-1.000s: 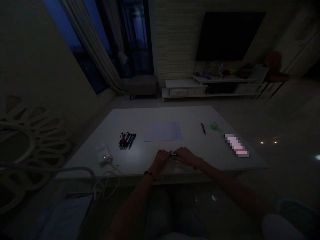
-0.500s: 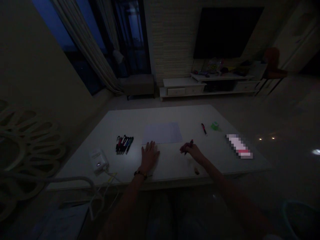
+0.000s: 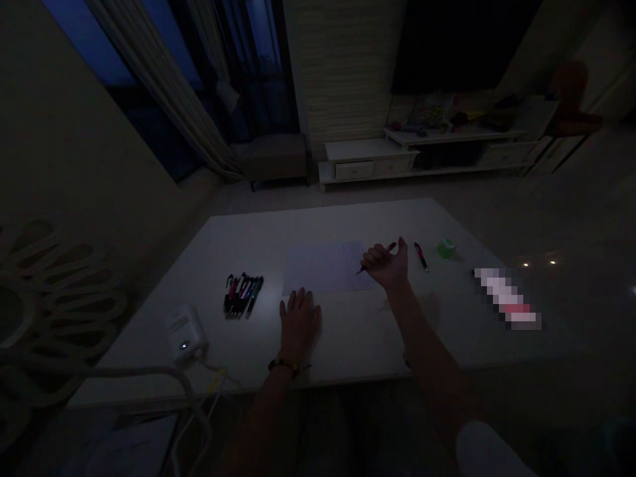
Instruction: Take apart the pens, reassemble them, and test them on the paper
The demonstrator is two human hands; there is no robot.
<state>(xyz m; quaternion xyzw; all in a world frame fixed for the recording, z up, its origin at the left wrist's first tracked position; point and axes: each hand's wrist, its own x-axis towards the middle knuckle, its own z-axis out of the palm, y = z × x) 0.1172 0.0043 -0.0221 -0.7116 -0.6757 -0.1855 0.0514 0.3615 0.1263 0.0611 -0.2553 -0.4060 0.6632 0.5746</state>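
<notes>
My right hand (image 3: 387, 265) is closed around a pen (image 3: 389, 247), held above the right part of a sheet of paper (image 3: 318, 268). The pen's tip points down and left, and the thumb sticks up. Lines of writing show on the paper's right side. My left hand (image 3: 299, 321) lies flat with fingers spread, its fingertips at the paper's near edge. Left of it, several pens (image 3: 243, 296) lie side by side in a row. Another pen (image 3: 421, 257), red and black, rests on the table to the right of my right hand.
A green object (image 3: 446, 248) sits near the white table's (image 3: 348, 358) right edge, with a blurred-out phone-like item (image 3: 505, 298) closer to me. At the left stands a white box (image 3: 186, 331) with a cable. A TV cabinet (image 3: 368, 152) is beyond the table.
My right hand has moved up and forward with the pen, turning so the thumb points up. My left hand stays flat. The whole view has tilted down slightly.
</notes>
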